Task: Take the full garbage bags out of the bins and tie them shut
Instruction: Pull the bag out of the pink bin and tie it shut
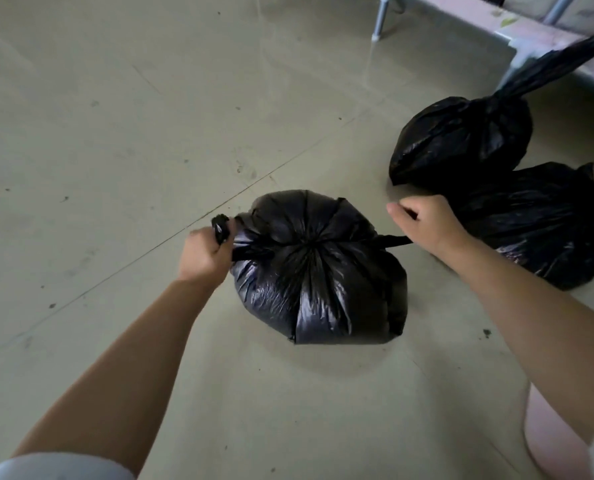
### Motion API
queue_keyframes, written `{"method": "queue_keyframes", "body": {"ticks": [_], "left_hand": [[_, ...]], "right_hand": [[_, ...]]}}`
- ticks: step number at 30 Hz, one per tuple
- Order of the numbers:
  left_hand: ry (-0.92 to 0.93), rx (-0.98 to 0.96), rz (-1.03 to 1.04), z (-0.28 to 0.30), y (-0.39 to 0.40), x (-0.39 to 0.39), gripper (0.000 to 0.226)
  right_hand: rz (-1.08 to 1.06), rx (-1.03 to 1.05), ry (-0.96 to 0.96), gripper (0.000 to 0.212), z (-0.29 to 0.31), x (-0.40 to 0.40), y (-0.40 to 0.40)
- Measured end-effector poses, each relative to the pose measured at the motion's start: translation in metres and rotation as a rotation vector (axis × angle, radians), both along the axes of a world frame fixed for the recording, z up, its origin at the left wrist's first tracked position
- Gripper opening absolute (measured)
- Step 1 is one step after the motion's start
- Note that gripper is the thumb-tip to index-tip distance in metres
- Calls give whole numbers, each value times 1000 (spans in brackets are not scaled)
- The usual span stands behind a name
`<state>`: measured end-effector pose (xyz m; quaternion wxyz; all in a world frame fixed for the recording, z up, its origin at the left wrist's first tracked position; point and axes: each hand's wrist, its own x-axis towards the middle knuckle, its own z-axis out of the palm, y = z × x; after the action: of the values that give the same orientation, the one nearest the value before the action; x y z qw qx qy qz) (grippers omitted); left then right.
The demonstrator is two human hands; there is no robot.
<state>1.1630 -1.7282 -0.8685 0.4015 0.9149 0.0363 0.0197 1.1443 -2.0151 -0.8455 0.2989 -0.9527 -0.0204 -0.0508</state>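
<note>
- grey floor (115, 133) fills most of the view, smooth and a bit shiny, with small dark specks on it.
- three black garbage bags sit on the floor.
- the near bag (318, 271) is in the middle, round and full, with its top pulled into a bunch.
- two thin black ends stick out from that bunch, one to each side.
- the left hand (203, 252) has its grip curled tight round the left end (223, 229), and a dark lump of plastic pokes out above the fist.
- the right hand (427, 220) has its grip curled round the right end (394, 240), which runs straight and tight from the bunch to the fist.
- the second bag (461, 140) sits further back on the right, with a long twisted neck that goes up and out of view.
- the third bag (537, 223) lies just behind the right hand, touching the second bag, and the right arm hides part of it.
- two bare arms reach in from the bottom, with pale sleeves at the edges.
- a metal frame (380, 19) with thin legs stands at the top right, behind the bags.
- something pink (551, 438) shows at the bottom right under the right arm; i cannot tell what it is.
</note>
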Motion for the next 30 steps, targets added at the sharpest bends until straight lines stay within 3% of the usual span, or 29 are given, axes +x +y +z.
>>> {"method": "queue_keyframes", "body": {"ticks": [4, 8, 10, 12, 14, 16, 17, 20, 21, 25, 28, 30], "left_hand": [[39, 40, -25, -10, 3, -1, 58], [135, -84, 113, -8, -5, 3, 54], [189, -441, 250, -8, -8, 6, 38], [243, -1012, 410, -4, -5, 7, 12], [373, -1310, 436, -11, -3, 2, 23], [512, -1191, 210, -14, -10, -12, 17], [553, -1047, 59, -18, -13, -19, 25], [546, -201, -353, -39, -21, -35, 85], [466, -10, -359, -44, -24, -39, 89], [43, -180, -203, -24, -33, -33, 50], [4, -285, -168, 3, -36, -20, 28], [-8, -289, -149, 19, -40, -18, 20]], "right_hand": [[-14, -73, 10, 57, -6, -4, 0], [32, -291, 225, 51, -17, -7, 6], [43, -366, 305, 44, -16, -5, 9], [68, -405, 359, 41, -14, -4, 13], [99, -453, 409, 36, -13, -5, 15], [113, -527, 410, 41, -12, -7, 18], [107, -576, 383, 43, -12, -8, 18], [83, -696, 413, 48, -10, -9, 21], [80, -655, 477, 48, -8, -10, 21], [86, -326, 617, 41, 4, -14, 23], [84, -134, 601, 16, 10, -16, 22], [16, 143, 602, 4, 11, -18, 24]]}}
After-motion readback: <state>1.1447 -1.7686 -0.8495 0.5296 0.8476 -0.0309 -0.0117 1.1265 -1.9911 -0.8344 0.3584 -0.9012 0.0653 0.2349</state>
